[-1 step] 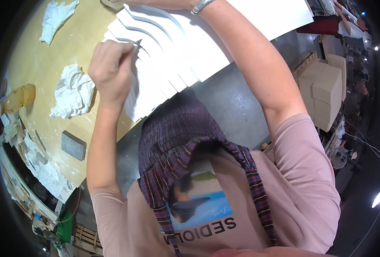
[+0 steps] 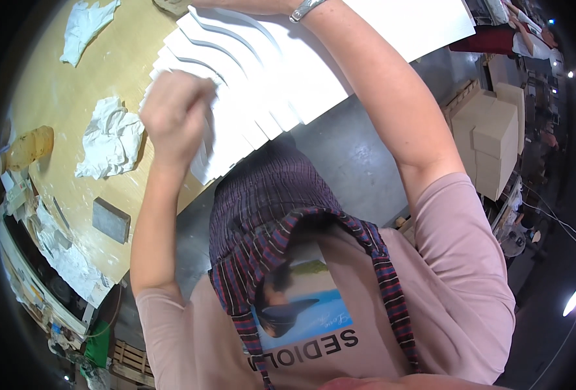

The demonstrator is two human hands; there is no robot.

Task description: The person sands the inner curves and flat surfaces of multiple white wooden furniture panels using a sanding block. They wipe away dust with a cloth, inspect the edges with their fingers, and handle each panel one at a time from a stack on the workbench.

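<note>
A fanned stack of white panels [image 2: 249, 84] lies on the table, its layers stepped and several edges curved. My left hand [image 2: 179, 110] is closed in a fist-like grip over the left side of the stack, smeared by motion. Whatever sits between its fingers is hidden. My right hand [image 2: 249, 5] reaches across the far side of the panels, and the top edge of the picture cuts it off. Close to its fingertips is a grey-brown object [image 2: 170, 6], partly out of view; whether the hand grips it does not show.
Crumpled white cloths [image 2: 110, 140] lie on the wooden table [image 2: 73, 195], beside a grey rectangular block [image 2: 111, 220]. A yellowish bottle [image 2: 31, 148] lies at the left. Cardboard boxes [image 2: 493, 133] stand on the right, and another person [image 2: 528, 39] is at the far right.
My left hand has moved slightly down and to the right, its fingers now blurred. The right arm and the panels look unmoved.
</note>
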